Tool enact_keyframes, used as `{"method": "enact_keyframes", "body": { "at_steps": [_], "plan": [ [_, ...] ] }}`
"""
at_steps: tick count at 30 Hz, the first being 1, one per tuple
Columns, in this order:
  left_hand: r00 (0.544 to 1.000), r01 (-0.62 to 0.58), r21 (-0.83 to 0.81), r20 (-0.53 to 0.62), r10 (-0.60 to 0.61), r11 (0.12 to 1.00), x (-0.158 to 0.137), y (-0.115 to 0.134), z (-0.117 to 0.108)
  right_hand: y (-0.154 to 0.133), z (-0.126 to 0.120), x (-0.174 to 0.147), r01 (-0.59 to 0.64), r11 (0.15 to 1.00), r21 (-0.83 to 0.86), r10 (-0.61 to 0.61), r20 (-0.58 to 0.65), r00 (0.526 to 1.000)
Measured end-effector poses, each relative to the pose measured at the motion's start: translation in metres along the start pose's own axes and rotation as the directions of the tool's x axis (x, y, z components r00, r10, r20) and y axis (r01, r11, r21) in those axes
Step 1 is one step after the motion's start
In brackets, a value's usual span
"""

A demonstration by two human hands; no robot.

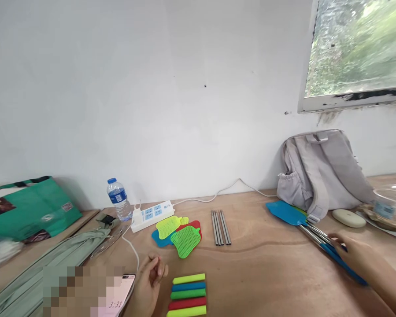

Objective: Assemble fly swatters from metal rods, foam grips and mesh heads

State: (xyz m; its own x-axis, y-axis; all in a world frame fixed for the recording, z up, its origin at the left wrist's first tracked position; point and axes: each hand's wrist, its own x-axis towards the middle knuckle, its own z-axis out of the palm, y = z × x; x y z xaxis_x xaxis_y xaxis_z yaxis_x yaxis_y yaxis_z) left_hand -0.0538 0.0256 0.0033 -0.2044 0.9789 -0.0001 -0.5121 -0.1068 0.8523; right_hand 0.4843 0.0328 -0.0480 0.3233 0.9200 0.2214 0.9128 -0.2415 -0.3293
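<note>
My right hand (353,253) lies at the right over blue-handled fly swatters, its fingers round the shaft and handle (339,259). Their metal shafts run up to a blue swatter head (285,212), with a bit of yellow-green behind it. Loosely curled, with nothing visible in it, my left hand (150,281) rests left of several coloured handle grips (188,293) laid in a column: yellow, blue, green and red. Beyond it lie loose mesh swatter heads, with a green one (186,241) and a yellow one (168,227) overlapping red and blue ones. Several metal rods (221,227) lie side by side mid-table.
A white power strip (153,215) and a water bottle (117,198) stand near the wall. A grey backpack (326,171) leans at the back right, beside an oval cream case (349,218) and a plastic cup (387,202). A phone (118,295) and green bag (35,209) are left.
</note>
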Motion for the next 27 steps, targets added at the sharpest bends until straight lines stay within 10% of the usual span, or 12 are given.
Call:
{"method": "enact_keyframes", "body": {
  "at_steps": [15,27],
  "plan": [
    [0.997,-0.079,0.144,-0.009,0.082,0.986,0.004,-0.009,-0.003,-0.048,0.023,-0.017,0.016,0.956,-0.293,-0.034,-0.057,0.998],
    [0.995,-0.074,0.17,-0.053,0.085,0.983,0.011,-0.018,-0.011,-0.012,0.012,0.006,0.049,0.997,0.06,-0.051,0.038,0.998]
  ]
}}
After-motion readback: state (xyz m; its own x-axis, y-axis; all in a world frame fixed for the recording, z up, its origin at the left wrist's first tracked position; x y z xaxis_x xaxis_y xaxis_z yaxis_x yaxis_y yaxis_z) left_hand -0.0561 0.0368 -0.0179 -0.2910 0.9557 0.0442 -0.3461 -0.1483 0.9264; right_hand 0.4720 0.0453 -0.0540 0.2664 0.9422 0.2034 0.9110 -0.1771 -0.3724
